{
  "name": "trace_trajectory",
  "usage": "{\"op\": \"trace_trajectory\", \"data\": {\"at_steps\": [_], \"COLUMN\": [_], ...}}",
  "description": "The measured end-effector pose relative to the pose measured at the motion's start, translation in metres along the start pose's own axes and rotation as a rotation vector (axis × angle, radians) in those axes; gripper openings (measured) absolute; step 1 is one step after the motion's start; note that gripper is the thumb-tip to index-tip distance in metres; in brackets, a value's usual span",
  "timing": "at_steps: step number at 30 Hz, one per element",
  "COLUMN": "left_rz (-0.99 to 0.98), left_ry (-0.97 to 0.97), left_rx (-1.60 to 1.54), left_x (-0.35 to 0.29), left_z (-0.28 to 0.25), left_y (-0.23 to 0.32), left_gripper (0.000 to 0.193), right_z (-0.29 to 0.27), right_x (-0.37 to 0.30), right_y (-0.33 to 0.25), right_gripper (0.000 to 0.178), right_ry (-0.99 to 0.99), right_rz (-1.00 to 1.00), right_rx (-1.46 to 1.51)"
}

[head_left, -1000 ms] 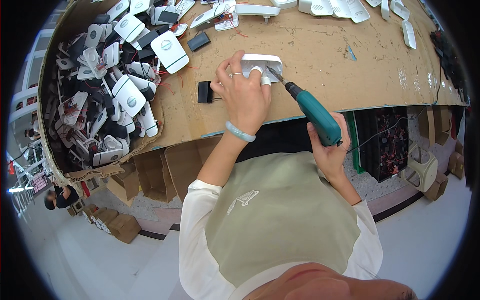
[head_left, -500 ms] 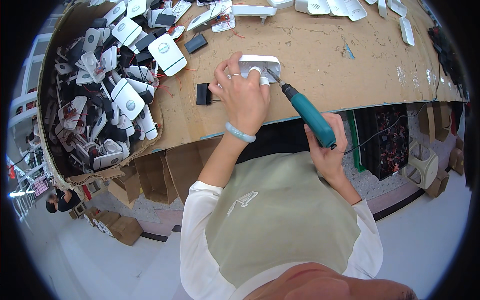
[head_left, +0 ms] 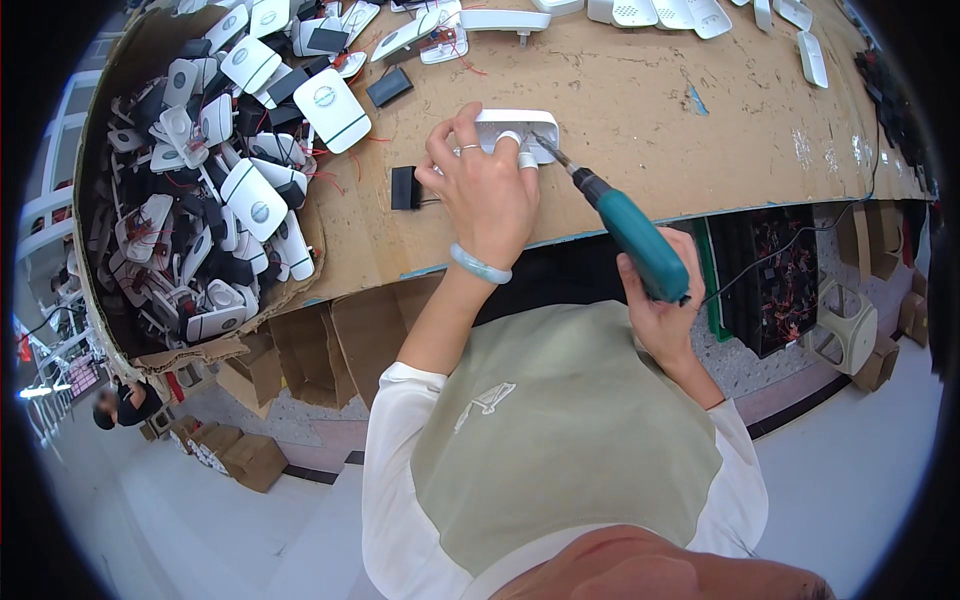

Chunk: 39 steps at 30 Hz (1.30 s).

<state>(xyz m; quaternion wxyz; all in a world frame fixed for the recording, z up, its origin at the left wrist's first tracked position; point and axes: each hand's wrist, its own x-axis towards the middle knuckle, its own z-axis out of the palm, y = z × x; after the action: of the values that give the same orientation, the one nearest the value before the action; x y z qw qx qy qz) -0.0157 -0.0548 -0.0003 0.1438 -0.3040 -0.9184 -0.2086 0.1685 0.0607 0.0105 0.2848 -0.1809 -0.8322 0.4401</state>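
Observation:
My left hand (head_left: 487, 195) presses a white plastic housing (head_left: 542, 124) against the cardboard-topped table, its fingers closed over the near side. White covers wrap two of the fingertips. In my right hand (head_left: 662, 305) is a green electric screwdriver (head_left: 640, 242), gripped around its rear half. Its bit slants up and left to the inside of the housing, near the right end; whether it sits on a screw I cannot make out. Just left of my left hand lies a small black box (head_left: 405, 188) with a thin wire.
A big cardboard box (head_left: 130, 352) at the left is heaped with white and black device parts with red wires. Another black box (head_left: 390, 87) and white shells (head_left: 680, 14) lie farther back. The screwdriver's cable (head_left: 790, 245) runs right. Below the table edge stand a black crate (head_left: 770, 285) and a stool (head_left: 848, 325).
The screwdriver's rear end and my right hand have shifted slightly right and toward me, and the bit has moved a little to the right. My left hand stays on the housing.

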Motion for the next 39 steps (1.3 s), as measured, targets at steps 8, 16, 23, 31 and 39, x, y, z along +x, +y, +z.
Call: {"op": "trace_trajectory", "data": {"at_steps": [8, 16, 23, 31, 39], "left_rz": [0.006, 0.027, -0.133, -0.083, -0.192], "left_ry": [-0.021, 0.029, 0.168, 0.009, 0.132], "left_rx": [0.015, -0.006, -0.206, -0.085, -0.506], "left_x": [0.000, -0.006, -0.032, -0.033, -0.038], "left_z": [-0.003, -0.006, -0.031, -0.025, -0.035], "left_y": [0.001, -0.002, -0.015, -0.016, -0.016], "left_gripper": [0.018, 0.019, 0.038, 0.027, 0.015], "right_z": [-0.013, -0.018, -0.023, -0.023, -0.024], "right_x": [-0.009, -0.014, -0.021, -0.019, -0.014], "right_y": [-0.004, -0.001, 0.003, 0.001, -0.005], "right_gripper": [0.022, 0.020, 0.023, 0.022, 0.021], "right_ry": [0.023, 0.023, 0.098, 0.075, 0.002], "right_rz": [0.120, 0.173, 0.230, 0.192, 0.136], "right_rx": [0.066, 0.089, 0.182, 0.163, 0.068]}}
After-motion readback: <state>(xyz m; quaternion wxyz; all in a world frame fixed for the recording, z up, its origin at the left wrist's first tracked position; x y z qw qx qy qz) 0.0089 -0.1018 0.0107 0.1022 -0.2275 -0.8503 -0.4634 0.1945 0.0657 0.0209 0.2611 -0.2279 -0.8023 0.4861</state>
